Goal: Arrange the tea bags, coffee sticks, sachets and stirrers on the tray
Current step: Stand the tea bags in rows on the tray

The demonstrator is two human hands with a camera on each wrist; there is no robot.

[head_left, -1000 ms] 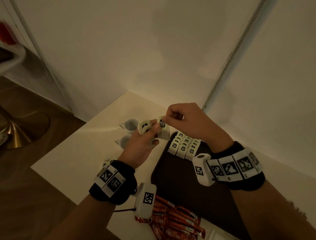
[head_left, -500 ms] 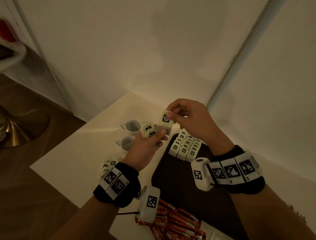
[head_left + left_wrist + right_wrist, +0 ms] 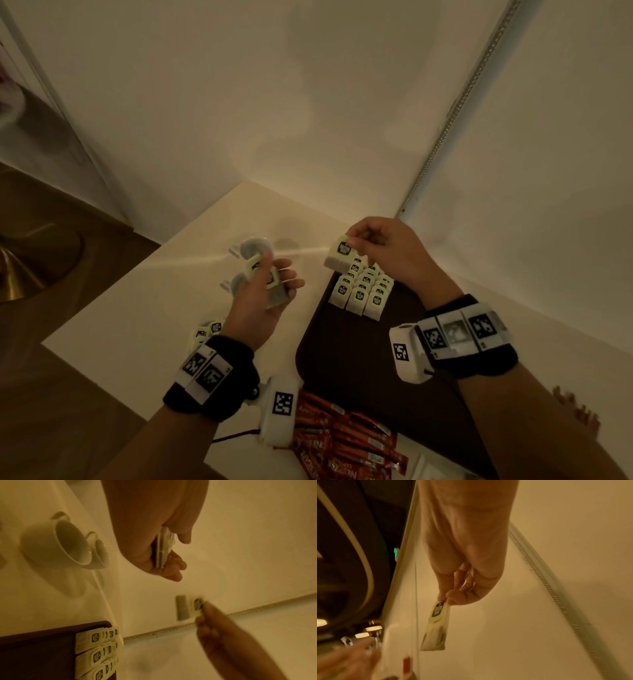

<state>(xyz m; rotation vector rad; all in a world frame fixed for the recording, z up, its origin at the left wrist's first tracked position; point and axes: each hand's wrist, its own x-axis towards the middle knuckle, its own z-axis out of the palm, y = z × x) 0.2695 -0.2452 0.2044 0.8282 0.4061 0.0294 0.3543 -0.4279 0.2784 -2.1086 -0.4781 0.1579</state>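
My right hand [image 3: 356, 240] pinches one white tea bag [image 3: 339, 255] by its tagged top and holds it above the far left corner of the dark tray [image 3: 346, 356]. The same tea bag [image 3: 435, 627] hangs from thumb and finger in the right wrist view. Rows of tea bags [image 3: 363, 287] lie in that tray corner. My left hand [image 3: 270, 281], left of the tray, grips a small stack of tea bags [image 3: 163, 549] between thumb and fingers. Red coffee sticks [image 3: 346, 445] lie at the tray's near left edge.
Two white cups [image 3: 73, 545] stand on the table behind my left hand. A few loose tea bags [image 3: 207, 330] lie on the table by my left wrist. Walls close the table's far side and right side, meeting at a metal strip [image 3: 455, 106].
My right hand has pulled one tea bag off the left hand's stack and carried it right, over the tray corner. The left hand has drawn back to the left with the remaining bags.
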